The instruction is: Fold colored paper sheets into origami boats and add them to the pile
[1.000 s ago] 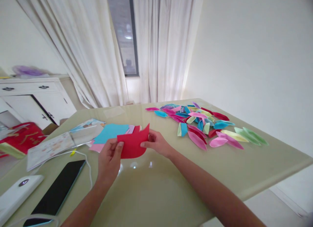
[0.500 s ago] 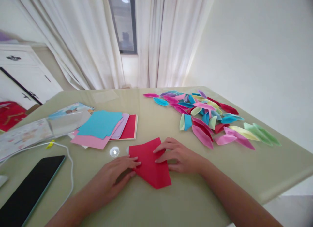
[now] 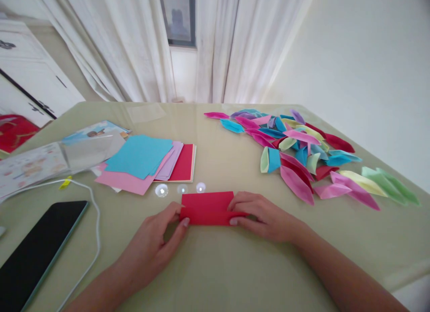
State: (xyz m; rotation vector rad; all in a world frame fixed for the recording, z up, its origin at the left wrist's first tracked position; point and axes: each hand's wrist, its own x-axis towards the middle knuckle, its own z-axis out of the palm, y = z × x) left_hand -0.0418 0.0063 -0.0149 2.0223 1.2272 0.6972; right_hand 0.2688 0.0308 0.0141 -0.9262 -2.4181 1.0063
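A red paper point(image 3: 208, 204) lies on the table in front of me, its near edge folded up and over toward the far side. My left hand point(image 3: 161, 236) pinches the fold's left end between thumb and fingers. At the right end, my right hand point(image 3: 262, 215) grips the fold, thumb in front and fingers behind. Farther left sits a stack of square papers, with blue paper point(image 3: 139, 155) on top, pink paper point(image 3: 126, 180) below and red paper point(image 3: 184, 164) at its right side. Many folded colored paper pieces point(image 3: 298, 168) are spread over the right half.
A black phone point(image 3: 43, 254) and a white cable point(image 3: 97, 227) with a yellow tag lie at the left. Behind them are printed plastic packets point(image 3: 33, 166). The table point(image 3: 215, 271) meets a white wall at the right and curtains at the back.
The red paper has turned so its edges run straight across, and its near edge is now folded up. Both hands have moved to its two ends and grip it. The camera view has tilted down.
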